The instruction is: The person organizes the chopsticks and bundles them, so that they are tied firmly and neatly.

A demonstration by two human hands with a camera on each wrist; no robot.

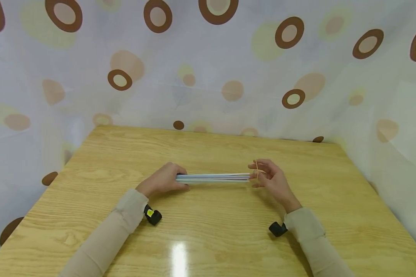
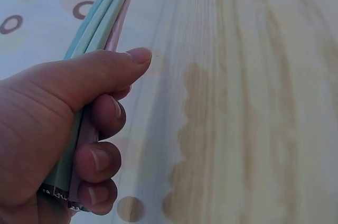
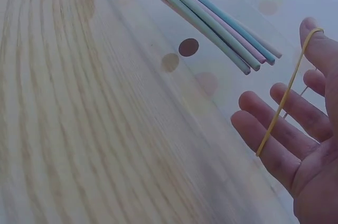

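A bundle of several slim pastel pencils (image 1: 215, 177) in mint, blue and pink lies level in the grip of my left hand (image 1: 164, 177). The thumb runs along one side and the fingers curl round the other, near the dark printed ends seen in the left wrist view. The far ends fan slightly apart. Close to those ends, my right hand (image 1: 272, 181) has its fingers and thumb spread. A yellow rubber band (image 3: 280, 102) is stretched over them, from the thumb across to the fingers. In the right wrist view the flat pencil ends sit just beyond the fingertips, outside the band.
Both hands are above a light wood-grain table (image 1: 211, 231). White cloth (image 1: 208, 57) with brown ring and spot patterns rises behind it and at both sides. Each wrist wears a small black camera, such as the left wrist camera (image 1: 153, 216).
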